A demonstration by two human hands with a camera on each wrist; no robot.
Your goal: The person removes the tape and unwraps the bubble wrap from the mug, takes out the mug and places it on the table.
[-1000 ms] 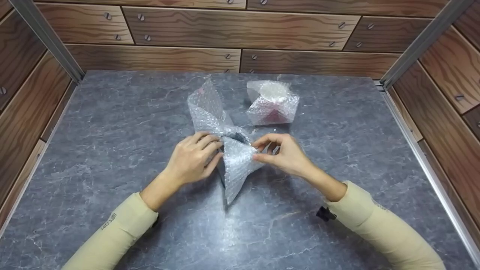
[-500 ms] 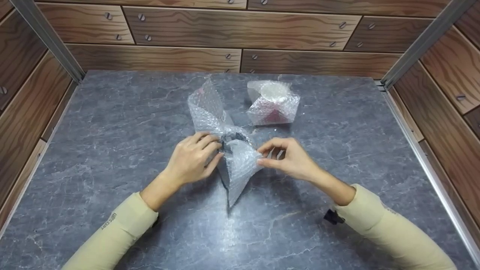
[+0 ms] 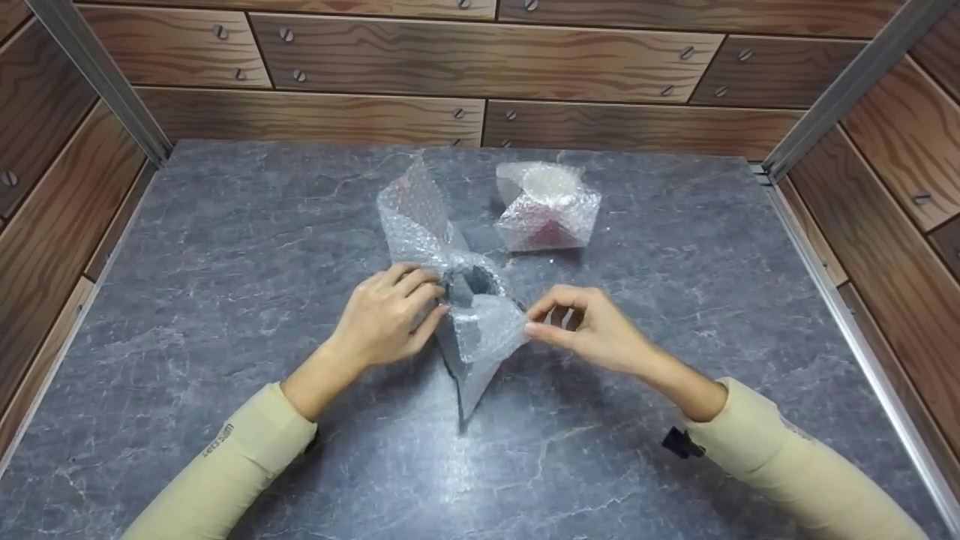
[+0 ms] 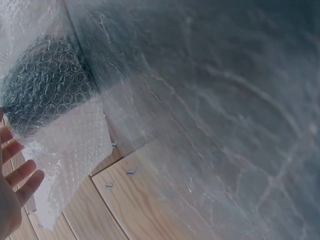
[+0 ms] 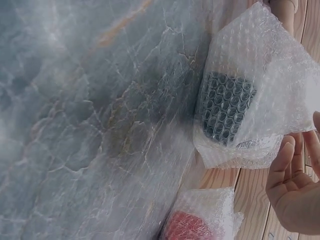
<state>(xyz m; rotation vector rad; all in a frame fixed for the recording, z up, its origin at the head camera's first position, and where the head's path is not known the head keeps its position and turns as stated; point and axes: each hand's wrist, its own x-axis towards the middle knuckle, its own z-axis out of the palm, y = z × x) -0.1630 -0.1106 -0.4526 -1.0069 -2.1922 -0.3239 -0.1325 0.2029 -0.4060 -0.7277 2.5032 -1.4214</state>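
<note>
Pinching the right edge of a bubble-wrap sheet (image 3: 489, 341) between thumb and fingertips, your right hand (image 3: 600, 330) holds its loose flap. Your left hand (image 3: 386, 315) is at the opposite side, fingers loosely bent, touching the wrap rather than clasping it. Within the sheet sits a dark object (image 4: 47, 82), too veiled by bubbles to name, around the middle of the grey marbled tabletop (image 3: 225, 262); one corner of the sheet points toward you, another away. Beyond your right hand stands a second bubble-wrapped bundle (image 3: 551, 221), red showing through. Your sleeves (image 3: 232, 442) are beige; wood-patterned panels (image 3: 480, 56) stand behind.
</note>
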